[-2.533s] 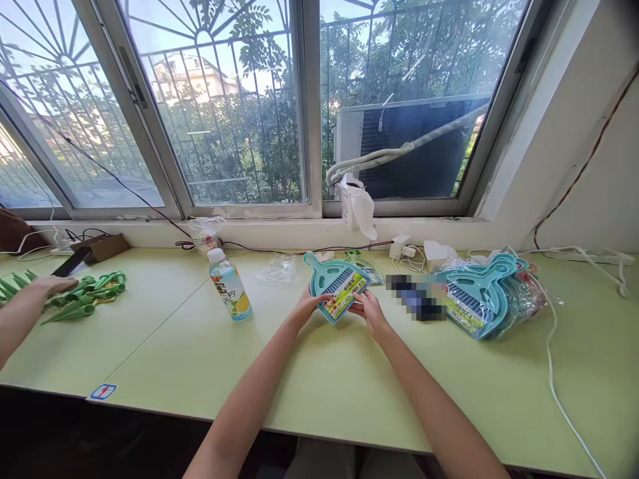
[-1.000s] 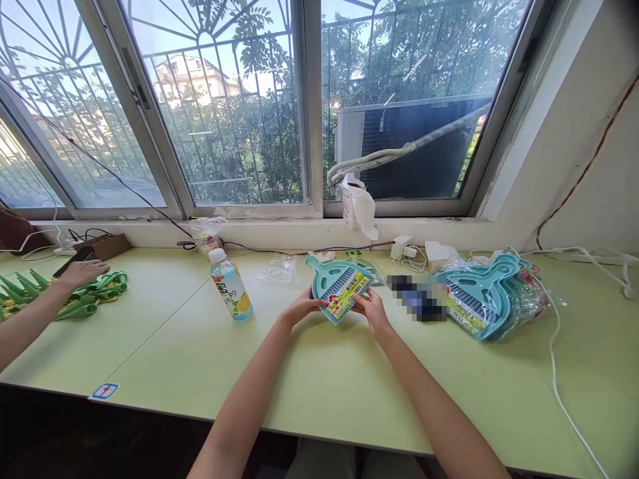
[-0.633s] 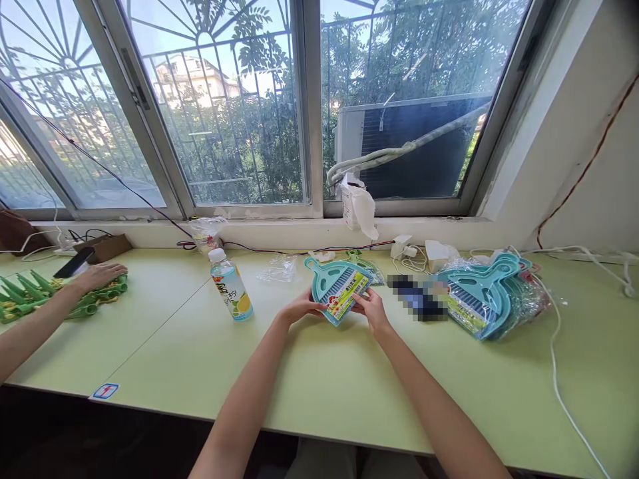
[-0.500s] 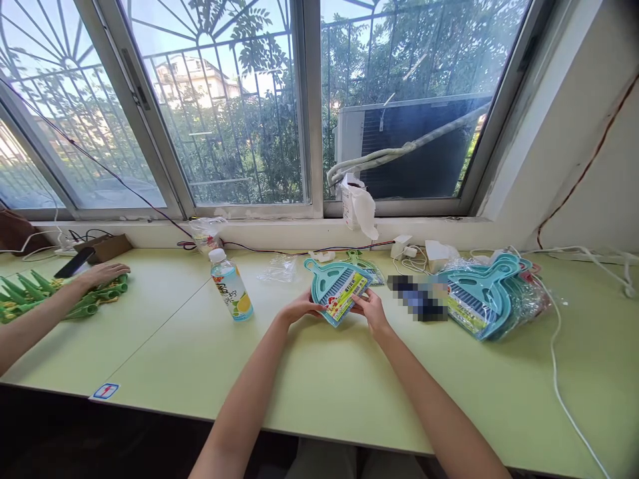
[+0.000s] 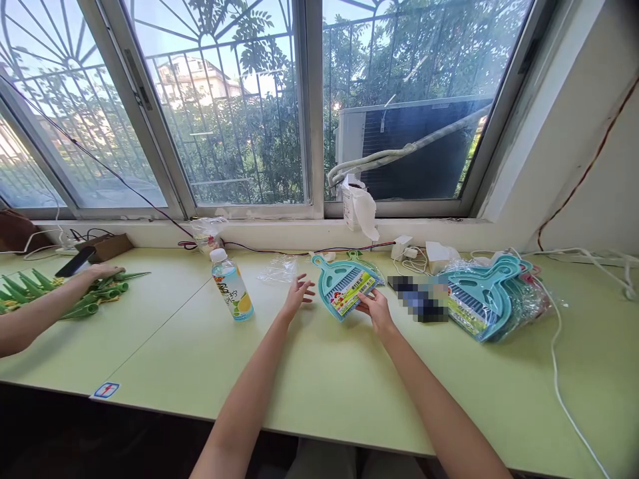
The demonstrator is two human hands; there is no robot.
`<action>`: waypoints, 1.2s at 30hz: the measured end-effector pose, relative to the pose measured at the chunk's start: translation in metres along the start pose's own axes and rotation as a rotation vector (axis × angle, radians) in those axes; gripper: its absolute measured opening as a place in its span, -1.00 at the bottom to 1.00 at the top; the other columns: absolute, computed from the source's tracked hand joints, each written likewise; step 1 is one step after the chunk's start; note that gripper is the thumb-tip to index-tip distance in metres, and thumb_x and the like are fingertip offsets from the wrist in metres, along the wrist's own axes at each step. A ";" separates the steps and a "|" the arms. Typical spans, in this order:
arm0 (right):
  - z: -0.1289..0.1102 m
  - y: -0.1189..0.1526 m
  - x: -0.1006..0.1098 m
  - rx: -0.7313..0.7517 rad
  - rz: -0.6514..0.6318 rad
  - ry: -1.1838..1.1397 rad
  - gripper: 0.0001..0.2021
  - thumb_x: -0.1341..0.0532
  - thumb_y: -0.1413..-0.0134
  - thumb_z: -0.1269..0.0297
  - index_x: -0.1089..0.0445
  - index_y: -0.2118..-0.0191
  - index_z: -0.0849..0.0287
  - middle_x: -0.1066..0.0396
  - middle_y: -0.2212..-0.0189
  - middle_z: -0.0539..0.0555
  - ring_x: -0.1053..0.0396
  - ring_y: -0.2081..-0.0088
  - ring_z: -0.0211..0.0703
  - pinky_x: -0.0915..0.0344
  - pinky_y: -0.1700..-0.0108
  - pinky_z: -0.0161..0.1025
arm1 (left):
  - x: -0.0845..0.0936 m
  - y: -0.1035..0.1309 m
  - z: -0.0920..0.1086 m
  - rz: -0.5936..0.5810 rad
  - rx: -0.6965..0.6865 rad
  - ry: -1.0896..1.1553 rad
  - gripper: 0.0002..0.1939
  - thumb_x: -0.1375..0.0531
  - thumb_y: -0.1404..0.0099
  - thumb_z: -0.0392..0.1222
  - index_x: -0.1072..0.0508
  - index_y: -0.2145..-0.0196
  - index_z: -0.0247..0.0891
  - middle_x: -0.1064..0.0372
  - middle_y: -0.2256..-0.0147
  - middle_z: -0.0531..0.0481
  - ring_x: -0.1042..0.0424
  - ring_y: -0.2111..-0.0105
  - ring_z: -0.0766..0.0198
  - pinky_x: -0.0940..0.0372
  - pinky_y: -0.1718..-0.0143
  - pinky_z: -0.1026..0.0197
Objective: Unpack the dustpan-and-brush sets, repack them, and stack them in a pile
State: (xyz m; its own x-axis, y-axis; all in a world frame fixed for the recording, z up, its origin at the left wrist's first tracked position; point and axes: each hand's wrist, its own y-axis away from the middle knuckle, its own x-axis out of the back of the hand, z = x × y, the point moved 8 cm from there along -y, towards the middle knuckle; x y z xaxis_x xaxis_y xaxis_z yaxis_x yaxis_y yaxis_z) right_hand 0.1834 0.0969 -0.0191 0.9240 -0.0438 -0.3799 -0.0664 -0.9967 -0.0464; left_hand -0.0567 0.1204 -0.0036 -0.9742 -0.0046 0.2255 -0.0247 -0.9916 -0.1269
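A teal dustpan (image 5: 332,271) with a brush and a printed label card stands slightly tilted over the table. My right hand (image 5: 375,310) grips its lower right edge, thumb on the card side. Just left of the dustpan, my left hand (image 5: 299,297) is off it, fingers spread and holding nothing. Behind the dustpan a greenish one (image 5: 372,267) lies partly hidden. On the right rests a stack of similar teal dustpans (image 5: 492,293) in clear plastic wrapping.
A drink bottle (image 5: 232,286) stands left of my hands, with a crumpled clear bag (image 5: 277,269) behind. A dark blurred object (image 5: 418,299) lies to the right, near a white cable (image 5: 554,346). At far left, another person's hand (image 5: 102,271) touches green cone-shaped pieces (image 5: 87,307).
My left hand has let go of the dustpan and moved left, fingers opening. The dustpan has shifted slightly right in my right hand. The other person's hand has moved a little left.
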 end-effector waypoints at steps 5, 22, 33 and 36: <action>-0.001 -0.002 0.006 0.000 0.013 -0.015 -0.67 -0.35 0.21 0.28 -0.32 0.25 0.17 -0.51 0.41 0.04 -0.50 0.40 -0.12 -0.49 0.28 -0.13 | 0.034 0.001 0.003 0.389 -0.124 -0.753 -0.51 -0.05 -0.22 -0.25 -0.20 -0.13 -0.19 -0.09 -0.20 -0.22 0.05 -0.25 0.00 0.22 -0.24 -0.17; 0.005 -0.002 0.005 -0.030 0.011 0.018 -0.70 -0.33 0.16 0.32 -0.32 0.23 0.16 -0.52 0.41 0.05 -0.51 0.41 -0.10 -0.49 0.31 -0.13 | 0.041 0.003 0.003 0.390 -0.023 -0.990 -0.44 0.17 -0.37 0.04 -0.57 0.35 -0.22 -0.39 0.20 -0.27 -0.26 0.04 -0.09 0.06 -0.06 -0.09; 0.008 -0.001 0.000 -0.041 -0.039 0.036 -0.71 -0.31 0.15 0.33 -0.33 0.22 0.17 -0.52 0.44 0.04 -0.50 0.45 -0.12 -0.48 0.36 -0.18 | 0.047 0.010 0.002 0.500 0.016 -1.094 -0.50 -0.04 -0.17 -0.40 -0.31 -0.08 -0.27 -0.24 -0.06 -0.26 -0.20 -0.07 0.00 -0.05 -0.05 0.01; 0.009 -0.001 -0.002 -0.056 -0.046 0.052 -0.69 -0.32 0.17 0.33 -0.32 0.21 0.18 -0.52 0.44 0.05 -0.50 0.44 -0.11 -0.48 0.36 -0.18 | 0.041 0.004 -0.007 0.331 0.029 -1.063 -0.47 0.07 -0.17 -0.52 -0.42 0.00 -0.19 -0.34 0.02 -0.15 -0.30 0.02 0.11 -0.17 0.06 0.14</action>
State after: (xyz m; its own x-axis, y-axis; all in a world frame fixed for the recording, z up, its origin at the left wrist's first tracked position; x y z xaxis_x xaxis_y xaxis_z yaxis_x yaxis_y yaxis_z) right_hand 0.1781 0.0985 -0.0268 0.9441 0.0002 -0.3296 -0.0034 -0.9999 -0.0105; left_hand -0.0988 0.1173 -0.0015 -0.2432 -0.3637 0.8992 0.2197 -0.9236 -0.3141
